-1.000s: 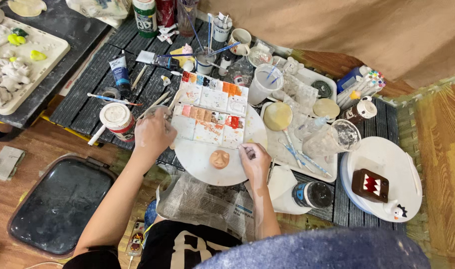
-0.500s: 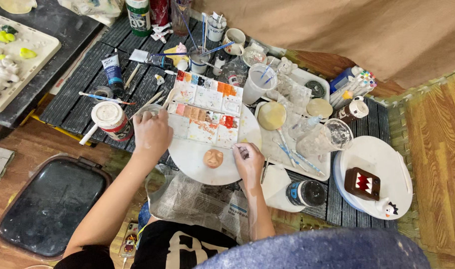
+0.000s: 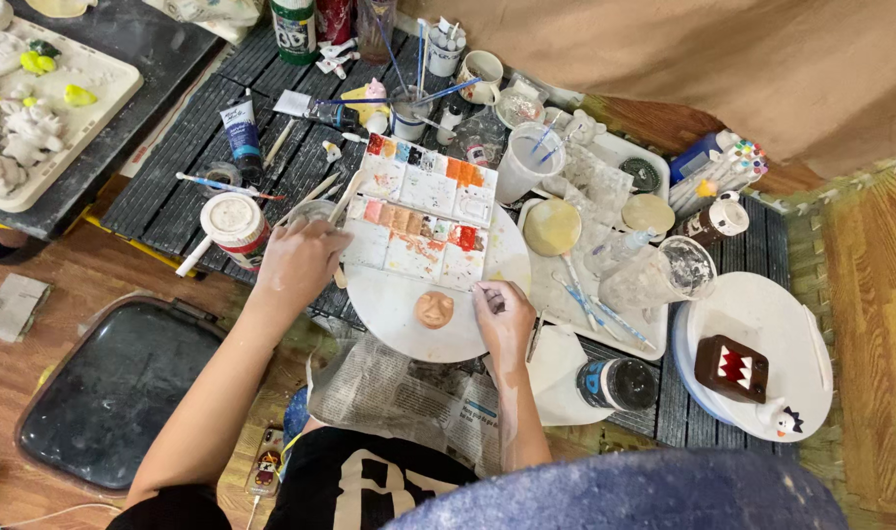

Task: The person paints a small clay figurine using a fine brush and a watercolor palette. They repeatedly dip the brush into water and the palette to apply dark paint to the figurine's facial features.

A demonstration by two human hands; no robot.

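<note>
Lying just left of the right-hand fingers: clay face.

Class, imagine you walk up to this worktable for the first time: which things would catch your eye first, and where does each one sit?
Most likely the paint palette at the centre, its wells stained red, orange and pink, with the left hand at its left edge. Just below it, a small peach-coloured clay face lies on a round white board, beside the right hand. Far right, a brown block figure with a jagged red-and-white mouth sits on a white plate.
</note>
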